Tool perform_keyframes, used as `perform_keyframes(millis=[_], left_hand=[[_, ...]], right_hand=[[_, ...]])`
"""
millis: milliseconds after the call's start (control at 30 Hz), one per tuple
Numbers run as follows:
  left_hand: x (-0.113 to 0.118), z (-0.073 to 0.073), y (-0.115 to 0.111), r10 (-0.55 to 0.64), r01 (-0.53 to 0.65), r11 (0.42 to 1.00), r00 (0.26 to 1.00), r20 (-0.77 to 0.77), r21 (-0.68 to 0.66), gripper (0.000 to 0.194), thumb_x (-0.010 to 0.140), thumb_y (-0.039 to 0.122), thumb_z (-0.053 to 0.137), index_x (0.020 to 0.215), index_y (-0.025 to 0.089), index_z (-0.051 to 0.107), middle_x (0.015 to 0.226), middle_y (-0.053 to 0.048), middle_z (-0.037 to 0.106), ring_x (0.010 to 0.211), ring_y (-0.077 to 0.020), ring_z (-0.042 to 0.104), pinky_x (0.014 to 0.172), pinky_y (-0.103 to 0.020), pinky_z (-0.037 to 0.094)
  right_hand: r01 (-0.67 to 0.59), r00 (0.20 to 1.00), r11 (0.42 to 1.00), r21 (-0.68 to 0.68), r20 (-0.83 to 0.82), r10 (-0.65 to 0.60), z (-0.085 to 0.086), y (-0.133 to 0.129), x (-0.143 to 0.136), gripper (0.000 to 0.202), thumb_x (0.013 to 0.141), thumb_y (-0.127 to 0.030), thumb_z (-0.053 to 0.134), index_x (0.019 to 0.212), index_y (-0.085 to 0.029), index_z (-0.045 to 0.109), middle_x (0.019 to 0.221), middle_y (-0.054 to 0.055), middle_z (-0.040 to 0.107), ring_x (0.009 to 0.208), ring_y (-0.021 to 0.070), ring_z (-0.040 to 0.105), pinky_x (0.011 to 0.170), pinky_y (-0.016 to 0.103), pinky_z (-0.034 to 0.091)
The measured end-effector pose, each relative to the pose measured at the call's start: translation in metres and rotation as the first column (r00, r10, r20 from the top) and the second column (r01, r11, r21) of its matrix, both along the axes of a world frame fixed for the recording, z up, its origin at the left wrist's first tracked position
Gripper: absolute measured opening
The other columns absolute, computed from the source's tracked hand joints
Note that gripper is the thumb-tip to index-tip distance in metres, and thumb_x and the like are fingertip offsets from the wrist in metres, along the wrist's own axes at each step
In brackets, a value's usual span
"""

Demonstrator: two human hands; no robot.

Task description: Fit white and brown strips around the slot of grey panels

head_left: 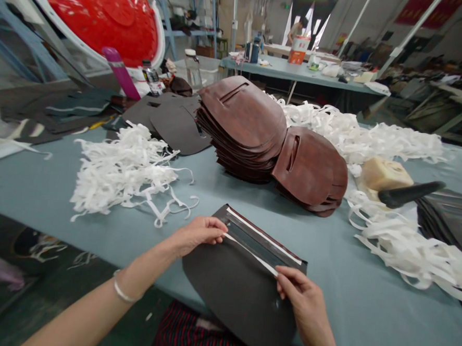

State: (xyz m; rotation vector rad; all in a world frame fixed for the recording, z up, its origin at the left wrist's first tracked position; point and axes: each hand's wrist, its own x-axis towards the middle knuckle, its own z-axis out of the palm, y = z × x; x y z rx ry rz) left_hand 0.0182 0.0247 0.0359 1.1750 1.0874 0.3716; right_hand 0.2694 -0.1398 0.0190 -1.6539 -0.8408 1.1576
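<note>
So a thin white strip [250, 251] is being held by both ends, stretched over a black panel [242, 299] that's laid at the near edge of the blue-green table [363, 317]. One end is pinched between the thumb and fingers of the left hand [201, 235], and the other is clamped the same way by the right hand [300, 292]. Whether the panel is touched by the strip's middle can't really be told. A second white band [264, 236] is set along the panel's far edge. A white bangle [124, 290] is worn on the left wrist. Beyond the left hand, a messy heap of white strips [121, 171] is piled up, and brown pieces with slots are stacked in a big pile [244, 114] and a smaller pile [313, 170].
</note>
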Motion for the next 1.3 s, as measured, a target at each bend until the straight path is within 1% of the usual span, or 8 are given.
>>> perform_keyframes(millis=[100, 167, 233, 433, 633, 1067, 1167, 1300], left_hand=[[0.003, -0.008, 0.003, -0.030, 0.085, 0.974, 0.967, -0.251, 0.210, 0.024, 0.070, 0.030, 0.059, 0.088, 0.014, 0.063, 0.062, 0.000, 0.062, 0.059, -0.0119, 0.059, 0.053, -0.020, 0.041], [0.004, -0.012, 0.006, -0.015, 0.108, 0.957, 0.945, -0.327, 0.270, 0.020, 0.069, 0.032, 0.059, 0.080, 0.015, 0.063, 0.058, 0.001, 0.061, 0.056, -0.0132, 0.059, 0.051, -0.021, 0.038], [0.005, -0.014, 0.009, 0.003, 0.115, 0.946, 0.932, -0.362, 0.304, 0.019, 0.069, 0.033, 0.058, 0.075, 0.016, 0.064, 0.057, 0.001, 0.061, 0.056, -0.0137, 0.059, 0.050, -0.021, 0.038], [0.012, -0.009, 0.013, 0.052, 0.154, 0.914, 0.873, -0.485, 0.375, 0.017, 0.069, 0.029, 0.054, 0.072, 0.018, 0.066, 0.055, 0.001, 0.061, 0.053, -0.0133, 0.056, 0.051, -0.022, 0.036], [0.016, -0.007, 0.014, 0.109, 0.173, 0.887, 0.824, -0.556, 0.429, 0.014, 0.067, 0.024, 0.054, 0.068, 0.018, 0.066, 0.055, 0.001, 0.061, 0.053, -0.0124, 0.054, 0.052, -0.022, 0.035], [0.023, -0.013, 0.010, 0.181, 0.221, 0.837, 0.750, -0.636, 0.500, 0.009, 0.071, 0.022, 0.055, 0.070, 0.019, 0.063, 0.062, -0.001, 0.061, 0.058, -0.0144, 0.054, 0.057, -0.025, 0.036], [0.027, -0.016, -0.001, 0.229, 0.267, 0.749, 0.755, -0.614, 0.607, 0.009, 0.076, 0.018, 0.052, 0.082, 0.019, 0.059, 0.074, -0.002, 0.061, 0.069, -0.0158, 0.056, 0.065, -0.026, 0.040], [0.026, -0.023, -0.018, 0.257, 0.420, 0.464, 0.779, -0.572, 0.780, 0.015, 0.086, 0.015, 0.043, 0.091, 0.018, 0.057, 0.090, -0.006, 0.060, 0.087, -0.0198, 0.055, 0.079, -0.031, 0.043]], right_hand=[[-0.030, 0.940, 0.999, 0.017, 0.340, 0.023, -0.001, 0.000, 0.001, 0.031, 0.074, -0.049, 0.063, 0.087, -0.021, 0.070, 0.075, 0.005, 0.066, 0.066, 0.0189, 0.058, 0.065, 0.030, 0.045], [-0.029, 0.860, 1.000, 0.005, 0.510, 0.023, -0.003, 0.000, 0.001, 0.030, 0.077, -0.051, 0.058, 0.078, -0.022, 0.068, 0.073, 0.005, 0.067, 0.065, 0.0193, 0.059, 0.064, 0.030, 0.044], [-0.011, 0.806, 0.999, -0.043, 0.591, 0.034, -0.006, -0.001, 0.002, 0.032, 0.078, -0.053, 0.053, 0.072, -0.023, 0.064, 0.063, 0.003, 0.064, 0.057, 0.0184, 0.057, 0.058, 0.029, 0.042], [-0.012, 0.777, 0.998, -0.055, 0.628, 0.044, -0.013, -0.005, 0.007, 0.033, 0.081, -0.053, 0.045, 0.079, -0.024, 0.061, 0.068, 0.003, 0.066, 0.061, 0.0194, 0.061, 0.058, 0.028, 0.042], [0.032, 0.749, 0.989, -0.146, 0.658, 0.074, -0.013, -0.004, 0.009, 0.038, 0.080, -0.059, 0.045, 0.068, -0.024, 0.057, 0.055, 0.000, 0.059, 0.051, 0.0175, 0.055, 0.052, 0.027, 0.037], [0.035, 0.784, 0.979, -0.203, 0.612, 0.099, -0.012, -0.003, 0.011, 0.033, 0.081, -0.052, 0.044, 0.072, -0.023, 0.059, 0.058, 0.000, 0.061, 0.054, 0.0164, 0.056, 0.054, 0.026, 0.036], [0.045, 0.790, 0.977, -0.208, 0.606, 0.093, -0.008, -0.001, 0.012, 0.029, 0.081, -0.046, 0.045, 0.073, -0.022, 0.060, 0.060, 0.000, 0.061, 0.056, 0.0158, 0.055, 0.055, 0.025, 0.036], [0.058, 0.827, 0.974, -0.217, 0.557, 0.075, 0.001, 0.002, 0.014, 0.026, 0.079, -0.041, 0.047, 0.068, -0.020, 0.059, 0.058, -0.001, 0.059, 0.056, 0.0145, 0.054, 0.056, 0.024, 0.035]])
